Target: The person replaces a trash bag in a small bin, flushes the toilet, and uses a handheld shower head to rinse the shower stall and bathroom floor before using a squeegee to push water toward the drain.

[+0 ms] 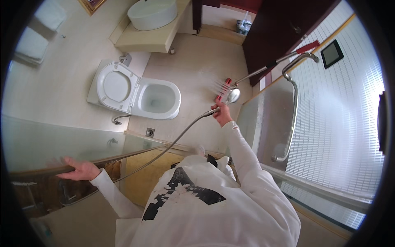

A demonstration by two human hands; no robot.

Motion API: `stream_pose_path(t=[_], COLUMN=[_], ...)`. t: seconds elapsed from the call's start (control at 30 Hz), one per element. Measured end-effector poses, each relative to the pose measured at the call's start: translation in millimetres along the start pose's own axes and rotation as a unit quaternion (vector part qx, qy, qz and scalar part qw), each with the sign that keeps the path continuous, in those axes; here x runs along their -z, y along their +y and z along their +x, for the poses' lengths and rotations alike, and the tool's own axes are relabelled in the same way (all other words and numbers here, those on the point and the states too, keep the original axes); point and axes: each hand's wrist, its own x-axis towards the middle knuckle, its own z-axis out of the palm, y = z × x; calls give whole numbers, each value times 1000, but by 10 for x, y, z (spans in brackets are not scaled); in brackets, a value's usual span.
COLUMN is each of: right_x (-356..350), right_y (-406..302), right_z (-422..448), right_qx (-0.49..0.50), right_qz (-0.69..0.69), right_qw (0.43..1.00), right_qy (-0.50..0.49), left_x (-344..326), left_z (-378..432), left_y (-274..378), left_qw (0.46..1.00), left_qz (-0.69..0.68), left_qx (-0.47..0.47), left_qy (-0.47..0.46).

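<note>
In my right hand point(222, 113) is the handle of a chrome handheld shower head point(234, 95), held out over the tiled bathroom floor point(197, 61). Water sprays from it towards the upper left. Its metal hose point(185, 131) runs down left past the glass partition. Just beyond the shower head lies the red head of a floor tool point(227, 82), whose metal pole slants up right to a red grip. My left hand point(81, 169), fingers spread, is at the edge of a glass panel point(61, 145) and holds nothing; whether it touches the edge I cannot tell.
A white toilet point(155, 100) with raised lid and seat stands left of centre, near a floor drain point(150, 132). Behind it is a counter point(142, 43) with a round basin point(152, 14). A dark door point(268, 34) and a bent metal grab bar point(294, 114) are at the right.
</note>
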Motion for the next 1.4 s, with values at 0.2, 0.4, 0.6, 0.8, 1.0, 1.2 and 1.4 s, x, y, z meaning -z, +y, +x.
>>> stream_pose_path(t=[0.2,0.4,0.6,0.8,1.0,1.2,1.4], right_x=[-671,-887,-1139,-1301,-2002,-3374,-4201], right_y=[354,608,812,797,855,715,558], right_z=[-289,-380,-603,-569,-742,-1141,-1067], right_qx=[-45,-92,-93,-71,-50,51,79], right_qz=[-43,-147,-209,-243,-387,-437,-390], right_qw=[994,977,949,946,862,790,841], right_qy=[-94,-121,-216,-204,-325,-427,-368], left_x=[55,60,26,110,124,221,290], left_z=[41,53,64,49,33,22,9], left_y=[57,70,112,39,137,160,147], left_qw=[999,999,999,999,995,993,992], left_qz=[-13,-8,-44,2,15,36,30], left_qx=[-2,-5,4,32,92,112,116], left_qy=[-48,-52,-19,-4,22,24,39])
